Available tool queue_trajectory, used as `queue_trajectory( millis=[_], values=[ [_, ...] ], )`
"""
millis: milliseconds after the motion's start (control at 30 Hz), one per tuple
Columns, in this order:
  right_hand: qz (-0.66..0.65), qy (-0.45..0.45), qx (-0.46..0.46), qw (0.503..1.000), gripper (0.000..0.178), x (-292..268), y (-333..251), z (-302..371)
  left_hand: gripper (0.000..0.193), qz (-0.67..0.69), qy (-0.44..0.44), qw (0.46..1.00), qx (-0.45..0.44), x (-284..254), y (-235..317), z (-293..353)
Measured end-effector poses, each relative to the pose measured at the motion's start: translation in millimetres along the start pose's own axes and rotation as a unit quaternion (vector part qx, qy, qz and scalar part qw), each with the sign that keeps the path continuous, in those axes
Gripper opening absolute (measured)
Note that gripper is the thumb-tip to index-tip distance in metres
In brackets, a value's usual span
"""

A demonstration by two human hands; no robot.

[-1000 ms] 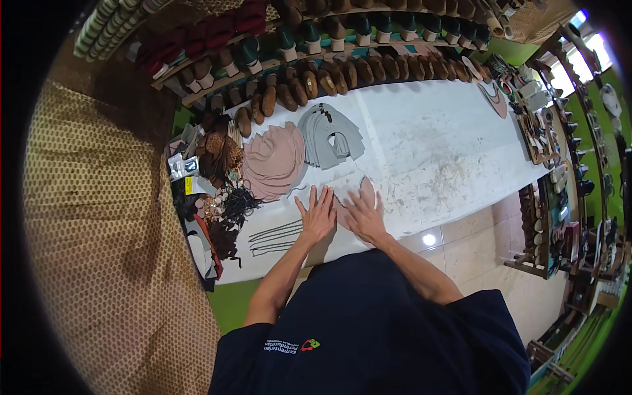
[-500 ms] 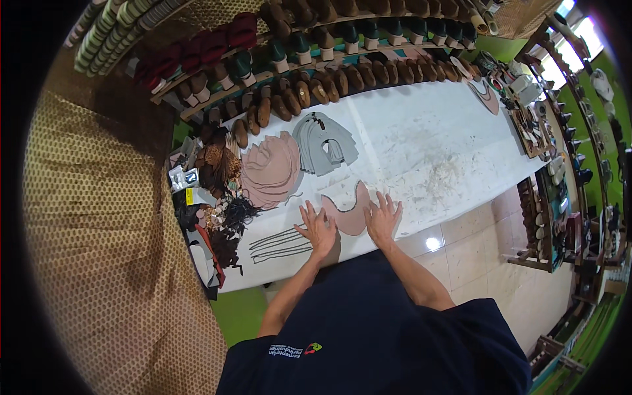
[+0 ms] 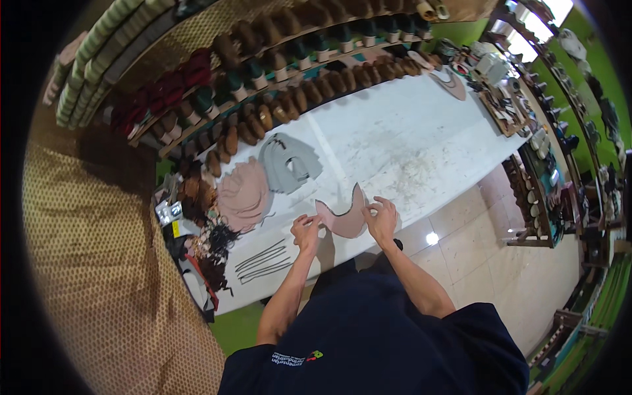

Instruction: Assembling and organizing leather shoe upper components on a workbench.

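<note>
A pink, U-shaped shoe upper piece [image 3: 347, 224] with a dark edge along its inner curve is between my hands near the table's front edge. My left hand [image 3: 306, 233] pinches its left edge, and my right hand [image 3: 382, 221] pinches its right edge. The piece looks slightly raised, its curve opening away from me. Several thin dark strips [image 3: 263, 262] lie side by side to the left of my left hand. Beyond them are a fanned stack of pink pieces [image 3: 242, 197] and a stack of grey pieces [image 3: 276, 172].
Wooden shoe lasts [image 3: 289, 105] line the back of the white table [image 3: 368, 138], below racks of shoes. Scraps and dark trimmings [image 3: 220, 240] crowd the left end. Shavings [image 3: 411, 168] lie right of centre. A tray of small items [image 3: 503, 112] sits at the far right.
My hands went from lying spread beside the pink piece to pinching its two edges, and the piece seems lifted a little. The view has shifted, moving the table's contents leftward in the picture.
</note>
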State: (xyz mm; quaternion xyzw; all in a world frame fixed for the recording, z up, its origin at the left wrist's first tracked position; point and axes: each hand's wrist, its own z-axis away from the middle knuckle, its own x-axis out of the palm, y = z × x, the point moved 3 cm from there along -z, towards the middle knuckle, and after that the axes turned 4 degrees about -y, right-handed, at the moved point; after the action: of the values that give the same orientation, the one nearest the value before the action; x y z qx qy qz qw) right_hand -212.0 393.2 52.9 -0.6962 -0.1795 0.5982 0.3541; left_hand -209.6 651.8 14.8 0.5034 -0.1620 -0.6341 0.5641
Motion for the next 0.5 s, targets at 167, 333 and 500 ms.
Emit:
queue_trajectory(
  millis=[167, 333, 500],
  values=[
    [-0.008, 0.039, 0.046, 0.998, 0.02, -73, 55, -18, 0.045, 0.033, -0.049, 0.997, 0.041, 83, 31, 15],
    [0.008, 0.089, 0.086, 0.992, 0.019, -162, 145, -37, 0.044, -0.009, -0.095, 0.992, 0.087, 194, 90, 62],
    [0.026, 0.083, 0.109, 0.99, 0.017, -249, 217, -63, 0.043, -0.032, -0.121, 0.987, 0.102, 296, 129, 109]
  ],
)
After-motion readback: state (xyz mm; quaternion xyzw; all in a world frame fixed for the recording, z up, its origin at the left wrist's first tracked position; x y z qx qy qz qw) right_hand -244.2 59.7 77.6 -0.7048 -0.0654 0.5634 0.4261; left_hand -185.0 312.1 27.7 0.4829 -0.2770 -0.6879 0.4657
